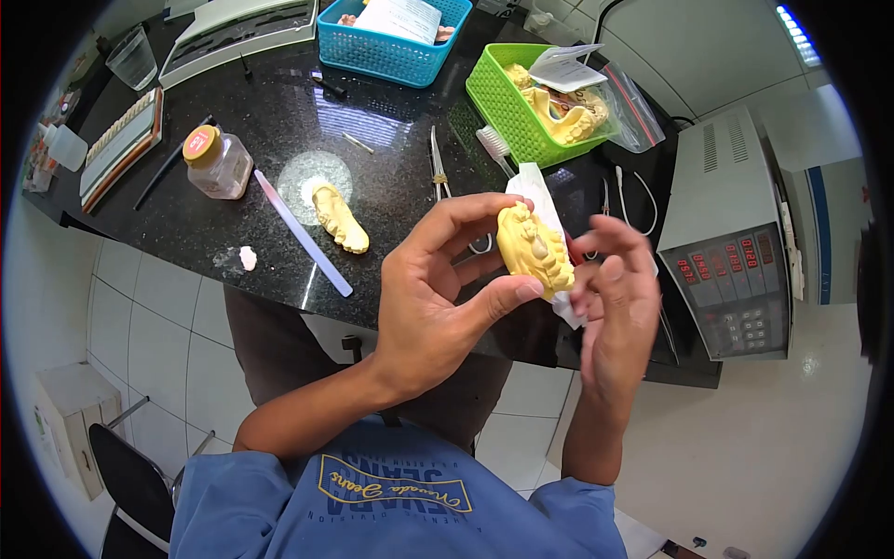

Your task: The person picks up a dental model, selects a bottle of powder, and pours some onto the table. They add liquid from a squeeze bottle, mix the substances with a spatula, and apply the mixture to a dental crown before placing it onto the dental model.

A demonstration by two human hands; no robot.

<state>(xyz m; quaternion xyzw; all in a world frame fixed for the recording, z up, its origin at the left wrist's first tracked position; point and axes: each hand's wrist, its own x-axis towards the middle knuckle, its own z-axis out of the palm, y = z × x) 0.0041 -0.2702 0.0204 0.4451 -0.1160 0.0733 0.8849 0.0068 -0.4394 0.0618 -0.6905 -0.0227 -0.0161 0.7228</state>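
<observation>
My left hand (424,298) grips a yellow dental plaster model (535,247) by its ends, between thumb and fingers. Its tooth side faces up toward me, above the front of the dark worktop. Just right of the model hovers my right hand (619,312), slightly blurred, with fingers bent and apart and nothing visible in them. A white paper strip (537,186) lies behind the model, partly hidden by it. Left of my hands, a second yellow plaster piece (339,220) rests on the worktop beside a long bluish file (303,233).
Behind stand a green basket (494,88) with yellow models and a blue basket (372,58). Tweezers (438,163) and a toothbrush (494,144) lie mid-worktop. A yellow-lidded jar (220,166) stands left. A device with red digits (731,279) is at right.
</observation>
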